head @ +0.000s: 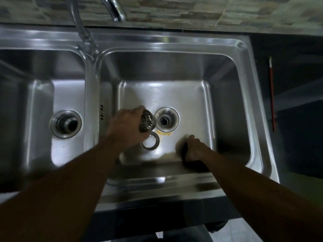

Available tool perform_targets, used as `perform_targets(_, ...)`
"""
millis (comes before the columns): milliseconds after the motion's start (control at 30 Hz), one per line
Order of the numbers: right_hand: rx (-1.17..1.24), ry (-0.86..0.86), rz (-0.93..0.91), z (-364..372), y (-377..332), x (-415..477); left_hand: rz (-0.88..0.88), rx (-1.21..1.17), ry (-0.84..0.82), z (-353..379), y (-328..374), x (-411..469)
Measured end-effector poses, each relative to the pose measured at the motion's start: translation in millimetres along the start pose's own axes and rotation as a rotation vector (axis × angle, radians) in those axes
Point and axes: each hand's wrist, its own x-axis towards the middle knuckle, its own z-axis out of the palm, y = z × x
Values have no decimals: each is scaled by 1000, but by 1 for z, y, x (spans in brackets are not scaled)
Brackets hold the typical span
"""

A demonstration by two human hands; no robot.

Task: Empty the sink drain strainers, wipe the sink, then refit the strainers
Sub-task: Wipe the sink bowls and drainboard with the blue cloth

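Observation:
I look down into a steel double sink (174,44). My left hand (125,124) holds a perforated metal strainer basket (147,123) tilted on its side, just left of the right basin's open drain (167,119). A second strainer (150,141) lies upright on the basin floor below the first one. My right hand (194,148) is closed on a dark cloth or sponge (185,154), pressed on the basin floor near the front wall. A yellowish stain (165,133) lies just below the drain. The left basin's drain (66,123) is open, with no strainer in it.
A chrome tap (116,9) and a clear hose (83,32) hang over the divider at the back. A thin red-handled stick (272,95) lies on the dark counter to the right. A stone-patterned wall runs behind.

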Motion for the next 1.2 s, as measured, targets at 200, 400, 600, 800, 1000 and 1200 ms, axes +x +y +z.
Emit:
perform_targets(200,960,91,-26,-26,-18,-13,-42,-341,-100,14,36,10)
perform_targets(400,1583,-341,-254,-38,-16,-21,-13,-404,-199,12,62,28)
perform_targets(600,1557,-329,-273,-31,9,-11,-4,-370,-183,6,77,41)
perform_targets(800,1603,-244,-261,-57,5,-1,-5,-329,-229,8,91,46)
perform_targets(1000,1584,-169,-233,-44,21,-7,-116,-261,-221,15,89,65)
perform_targets(1200,677,480,-194,-71,44,8,-156,-210,-208,59,96,104)
